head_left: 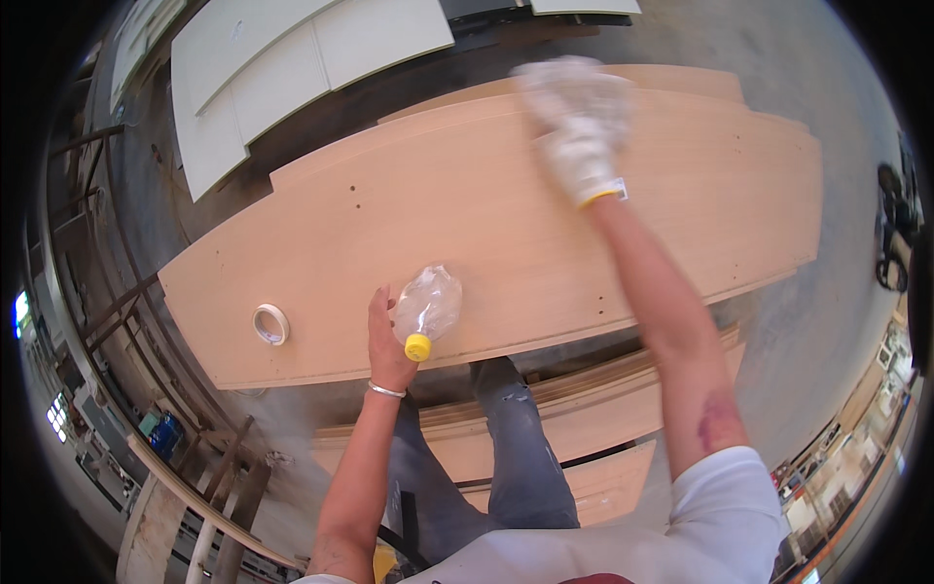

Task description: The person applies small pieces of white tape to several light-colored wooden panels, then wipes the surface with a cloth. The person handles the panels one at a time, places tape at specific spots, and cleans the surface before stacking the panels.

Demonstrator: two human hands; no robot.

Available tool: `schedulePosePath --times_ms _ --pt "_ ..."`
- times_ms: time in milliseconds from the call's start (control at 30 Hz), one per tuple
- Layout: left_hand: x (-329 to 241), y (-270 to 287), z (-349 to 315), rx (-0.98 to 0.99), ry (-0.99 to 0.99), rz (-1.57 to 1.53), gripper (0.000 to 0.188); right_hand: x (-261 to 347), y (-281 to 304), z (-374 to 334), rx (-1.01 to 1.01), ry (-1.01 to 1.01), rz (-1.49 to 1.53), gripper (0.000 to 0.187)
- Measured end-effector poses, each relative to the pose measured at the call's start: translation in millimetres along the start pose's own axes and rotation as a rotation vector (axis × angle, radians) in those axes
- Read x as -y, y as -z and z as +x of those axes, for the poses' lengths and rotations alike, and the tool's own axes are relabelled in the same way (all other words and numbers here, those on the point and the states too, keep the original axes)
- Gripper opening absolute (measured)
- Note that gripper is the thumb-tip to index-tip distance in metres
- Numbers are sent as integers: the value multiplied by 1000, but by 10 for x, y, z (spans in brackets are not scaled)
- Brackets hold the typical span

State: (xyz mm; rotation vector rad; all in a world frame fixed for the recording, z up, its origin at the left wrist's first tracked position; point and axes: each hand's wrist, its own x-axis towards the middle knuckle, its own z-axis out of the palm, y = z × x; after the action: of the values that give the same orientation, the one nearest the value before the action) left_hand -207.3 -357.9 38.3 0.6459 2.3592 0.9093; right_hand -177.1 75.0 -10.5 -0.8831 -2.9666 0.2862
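— What do we see toward eleven o'clock?
— We have pale panels [263, 63] overlapping above the grey floor [788, 78]. At nine we spot a dark metal frame [88, 141], and nearer the middle a roll of white tape [283, 329].
— And at eight?
— We find a blue object [165, 436], too small to identify, with a pale wooden beam [209, 511] curving below it.
— At three?
— We make out dark equipment [893, 209].

Clear yellow-capped bottle [430, 300] over panel [486, 214]
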Motion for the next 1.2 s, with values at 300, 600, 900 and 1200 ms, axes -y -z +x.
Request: schedulePosePath --times_ms 300,600,900,1200 --pt "617 401 -1343 9 318 166 73 1229 -51 366 63 676 78 46" --pt "1753 956 -2088 -189 696 55 63 920 40 200 85 683 -297 78" --pt "3091 2255 -1388 -477 529 134 85 5571 -1314 661 320 807 -133 69" --pt "3636 2462 -988 -118 603 138 117 8785 -2248 833 108 927 20 59"
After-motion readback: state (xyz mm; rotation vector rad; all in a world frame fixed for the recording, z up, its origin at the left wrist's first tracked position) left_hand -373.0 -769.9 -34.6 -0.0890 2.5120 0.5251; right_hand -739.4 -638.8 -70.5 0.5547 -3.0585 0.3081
